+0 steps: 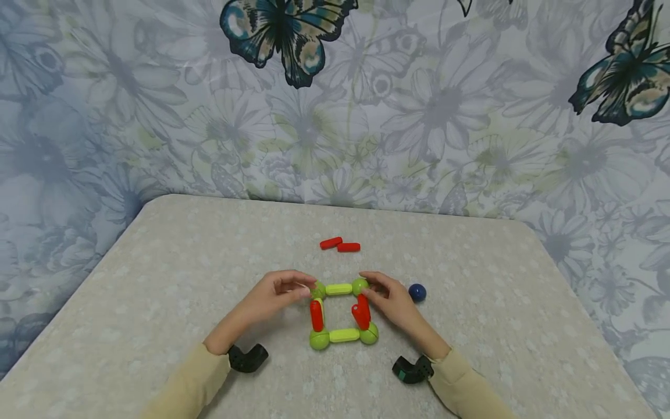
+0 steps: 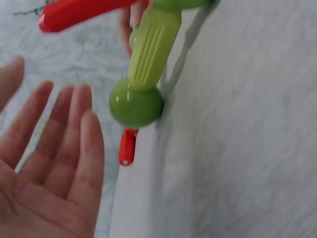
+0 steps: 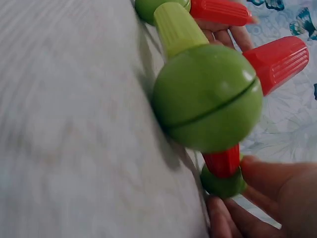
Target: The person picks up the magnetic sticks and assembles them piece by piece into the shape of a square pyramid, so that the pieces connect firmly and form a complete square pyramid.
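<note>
A square frame of green balls and rods [image 1: 344, 336] lies on the table; its right side is a red rod [image 1: 365, 305]. From its near corners rise two red rods, one at the near left ball [image 1: 319, 340] and one at the near right ball [image 3: 208, 99]. At the far right corner my right hand [image 1: 389, 297] holds the green ball [image 3: 223, 184] between thumb and fingers. My left hand [image 1: 274, 295] is beside the far left ball [image 2: 136, 103]; the left wrist view shows its fingers spread and apart from that ball.
Two loose red rods [image 1: 348, 247] lie beyond the frame, end to end. A dark blue ball [image 1: 417, 292] rests just right of my right hand. The cloth-covered table [image 1: 209, 233] ends at a wall [image 1: 419, 116] with flower and butterfly patterns.
</note>
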### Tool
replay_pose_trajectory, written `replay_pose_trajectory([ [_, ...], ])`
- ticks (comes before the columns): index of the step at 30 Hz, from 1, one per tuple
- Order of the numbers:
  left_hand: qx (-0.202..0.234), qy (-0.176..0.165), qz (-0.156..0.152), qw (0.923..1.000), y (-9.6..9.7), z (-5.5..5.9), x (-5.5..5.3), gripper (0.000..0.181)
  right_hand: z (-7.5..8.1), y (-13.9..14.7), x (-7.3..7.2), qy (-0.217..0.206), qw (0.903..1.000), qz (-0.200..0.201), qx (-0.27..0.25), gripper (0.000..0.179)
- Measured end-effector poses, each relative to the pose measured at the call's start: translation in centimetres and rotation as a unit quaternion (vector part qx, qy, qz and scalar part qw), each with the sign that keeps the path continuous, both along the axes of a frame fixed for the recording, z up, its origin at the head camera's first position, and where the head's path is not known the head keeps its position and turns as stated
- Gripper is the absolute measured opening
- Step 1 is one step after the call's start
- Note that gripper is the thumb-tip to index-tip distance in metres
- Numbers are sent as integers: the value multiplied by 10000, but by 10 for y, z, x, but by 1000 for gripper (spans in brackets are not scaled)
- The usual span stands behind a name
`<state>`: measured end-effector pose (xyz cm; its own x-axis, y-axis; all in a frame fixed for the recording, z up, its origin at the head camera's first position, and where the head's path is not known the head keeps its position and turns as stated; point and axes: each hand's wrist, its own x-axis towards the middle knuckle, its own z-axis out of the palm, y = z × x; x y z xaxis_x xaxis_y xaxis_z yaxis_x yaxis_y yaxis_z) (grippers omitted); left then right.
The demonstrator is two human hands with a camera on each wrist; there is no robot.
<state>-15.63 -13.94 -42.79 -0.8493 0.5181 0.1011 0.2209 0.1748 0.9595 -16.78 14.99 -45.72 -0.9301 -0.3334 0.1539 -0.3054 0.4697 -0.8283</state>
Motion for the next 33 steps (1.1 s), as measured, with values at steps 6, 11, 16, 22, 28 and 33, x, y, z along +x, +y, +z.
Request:
replay_pose_trajectory([
  [6,-394,-70,-38,9992,-5,-8,-18,36,16,16,22,-196,9984,237,467,40],
  [11,-465,138,-762,9959,0,-14,-31,37,22,28,47,-519,9947,710,539,32],
  [16,-380,405,-1129,9921,4,-19,-37,34,19,24,60,-346,9926,821,826,34],
  [22,-451,3,-861,9953,0,-18,-29,34,12,19,58,129,9944,375,982,29],
  [28,-494,-191,-692,9962,-6,-15,-16,34,9,25,45,247,9963,308,763,29],
  [33,-639,-45,-577,9963,-6,-12,-3,31,9,25,32,322,9978,56,573,30],
])
